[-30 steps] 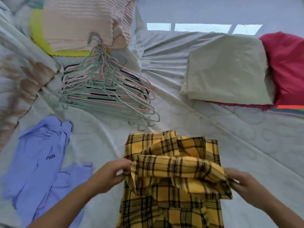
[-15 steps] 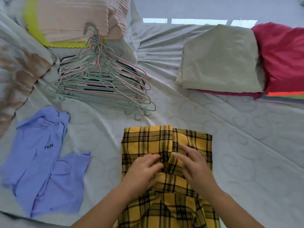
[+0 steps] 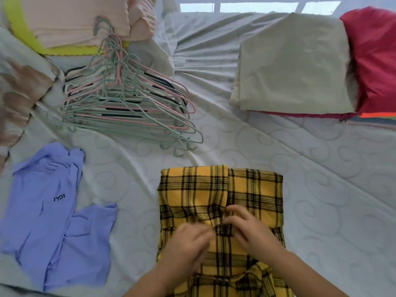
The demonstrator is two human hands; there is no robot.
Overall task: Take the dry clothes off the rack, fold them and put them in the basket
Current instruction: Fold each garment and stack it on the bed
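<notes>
A yellow and black plaid shirt (image 3: 220,189) lies partly folded on the white bed sheet (image 3: 321,189), straight in front of me. Both hands rest on its near half. My left hand (image 3: 188,243) is blurred and lies flat on the cloth. My right hand (image 3: 250,230) presses beside it, with bent fingertips at a fold edge near the shirt's middle. At the far left stands a basket with a yellow-green rim (image 3: 23,37), holding folded pink clothes (image 3: 81,18).
A pile of several pink, green and black hangers (image 3: 128,108) lies between the basket and the plaid shirt. An unfolded lilac shirt (image 3: 53,211) is spread at the left. Folded beige cloth (image 3: 293,65) and red cloth (image 3: 375,61) sit far right.
One second ago both hands held the shirt's lifted edge at its sides. They laid it down as a fold, pressed it, and have now slid back toward me along the shirt's middle.
</notes>
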